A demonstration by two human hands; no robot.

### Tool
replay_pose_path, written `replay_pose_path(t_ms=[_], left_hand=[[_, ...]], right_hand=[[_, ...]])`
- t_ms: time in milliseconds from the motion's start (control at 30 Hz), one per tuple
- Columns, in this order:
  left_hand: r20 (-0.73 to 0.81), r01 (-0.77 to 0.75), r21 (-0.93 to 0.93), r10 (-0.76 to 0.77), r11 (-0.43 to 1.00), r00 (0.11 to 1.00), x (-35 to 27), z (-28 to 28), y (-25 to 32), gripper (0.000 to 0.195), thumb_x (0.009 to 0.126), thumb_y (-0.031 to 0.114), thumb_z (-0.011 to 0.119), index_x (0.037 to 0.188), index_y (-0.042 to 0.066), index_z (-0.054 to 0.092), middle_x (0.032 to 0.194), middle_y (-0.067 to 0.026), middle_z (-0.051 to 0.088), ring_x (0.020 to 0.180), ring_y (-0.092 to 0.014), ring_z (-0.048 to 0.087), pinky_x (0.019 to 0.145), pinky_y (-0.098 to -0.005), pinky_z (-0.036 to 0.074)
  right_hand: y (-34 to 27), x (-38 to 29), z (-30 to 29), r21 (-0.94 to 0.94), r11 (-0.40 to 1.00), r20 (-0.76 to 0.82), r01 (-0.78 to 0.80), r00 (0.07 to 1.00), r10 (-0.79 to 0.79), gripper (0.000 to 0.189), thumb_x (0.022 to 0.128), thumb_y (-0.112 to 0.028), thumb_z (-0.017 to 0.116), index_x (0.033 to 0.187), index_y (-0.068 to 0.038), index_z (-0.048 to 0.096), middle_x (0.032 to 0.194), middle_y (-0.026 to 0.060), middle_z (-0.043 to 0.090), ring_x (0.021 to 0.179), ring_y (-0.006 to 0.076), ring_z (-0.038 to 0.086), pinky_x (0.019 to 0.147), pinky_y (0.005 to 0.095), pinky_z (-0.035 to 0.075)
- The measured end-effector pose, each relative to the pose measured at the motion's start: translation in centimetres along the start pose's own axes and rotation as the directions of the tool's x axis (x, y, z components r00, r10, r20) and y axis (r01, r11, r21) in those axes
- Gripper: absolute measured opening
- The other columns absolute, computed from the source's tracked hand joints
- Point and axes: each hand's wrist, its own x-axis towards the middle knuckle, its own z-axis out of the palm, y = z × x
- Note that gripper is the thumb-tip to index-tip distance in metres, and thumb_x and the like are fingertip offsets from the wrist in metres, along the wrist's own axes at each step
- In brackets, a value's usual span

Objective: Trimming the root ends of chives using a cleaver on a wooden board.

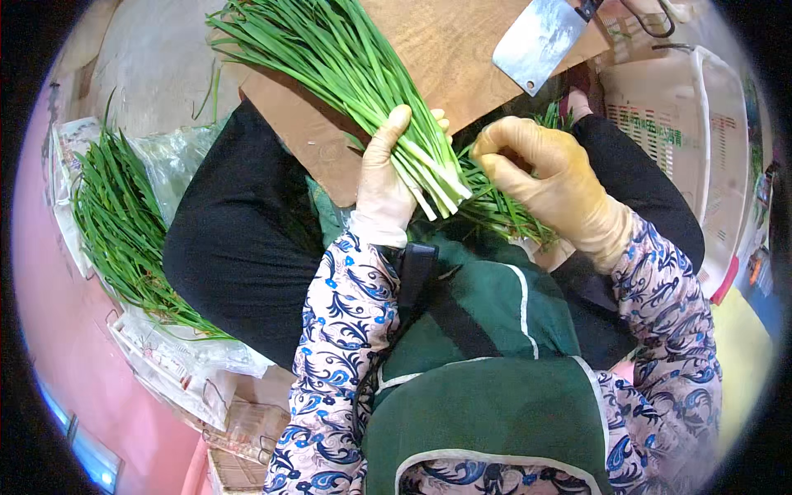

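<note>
My left hand (391,176), in a pale glove, grips a bunch of garlic chives (334,68). Their white cut ends point down towards my lap and the green leaves fan out to the upper left over a wooden board (458,43). My right hand (544,176), in a yellowed glove, is curled just right of the white ends, apart from them. Its thumb and forefinger tips are close together; whether something thin is between them cannot be made out. Below and behind that hand, loose chives (498,207) lie over my lap.
On the board's right edge rests a cleaver (538,46), its dark handle pointing up and away. Left of my knee, more chives (124,223) lie in a plastic-lined white crate (167,371). A white slotted plastic basket (656,99) bearing writing stands at my right. A green apron (489,408) covers my front.
</note>
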Motion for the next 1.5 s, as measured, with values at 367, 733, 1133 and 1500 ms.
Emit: replay_pose_path(t_ms=[367,733,1133,1500], left_hand=[[0.019,-0.059,0.201,0.057,0.978,0.998,0.6,-0.3,-1.3,0.043,0.096,0.032,0.06,0.118,-0.005,0.057,0.109,-0.0186,0.066,0.097,-0.027,0.066,0.087,-0.039,0.055],[0.05,-0.039,0.067,0.035,0.997,0.998,1.3,-0.7,-0.7,0.038,0.096,0.025,0.06,0.119,-0.005,0.055,0.109,-0.023,0.064,0.101,-0.033,0.064,0.091,-0.0454,0.054],[0.035,-0.097,0.129,0.093,0.987,0.995,0.9,-0.3,-0.4,0.037,0.096,0.026,0.06,0.119,-0.004,0.056,0.106,-0.0193,0.066,0.097,-0.029,0.066,0.088,-0.0416,0.055],[-0.049,-0.162,0.439,0.203,0.884,0.978,1.4,-0.1,-1.6,0.031,0.095,0.025,0.064,0.115,0.001,0.061,0.102,-0.0089,0.068,0.085,-0.018,0.068,0.074,-0.0324,0.057]], right_hand=[[-0.5,1.0,4.8,-0.484,0.847,0.132,0.218,0.976,-0.176,0.02,0.079,-0.021,0.07,0.077,-0.009,0.054,0.058,0.0127,0.056,0.055,0.0337,0.062,0.051,0.0415,0.05],[-0.2,-2.6,2.8,-0.314,0.846,0.779,0.431,0.626,-0.03,0.009,0.069,-0.015,0.067,0.068,-0.006,0.064,0.061,0.0117,0.063,0.06,0.032,0.067,0.051,0.0416,0.052],[0.0,0.3,-1.6,-0.461,0.885,0.234,0.064,0.971,0.052,0.027,0.086,-0.033,0.062,0.076,-0.008,0.064,0.071,0.0155,0.065,0.07,0.0352,0.066,0.062,0.0452,0.053],[0.2,0.6,5.7,-0.581,0.791,0.131,0.192,0.981,-0.141,0.02,0.077,-0.021,0.07,0.075,-0.008,0.055,0.056,0.0121,0.057,0.053,0.0311,0.062,0.05,0.0406,0.05]])
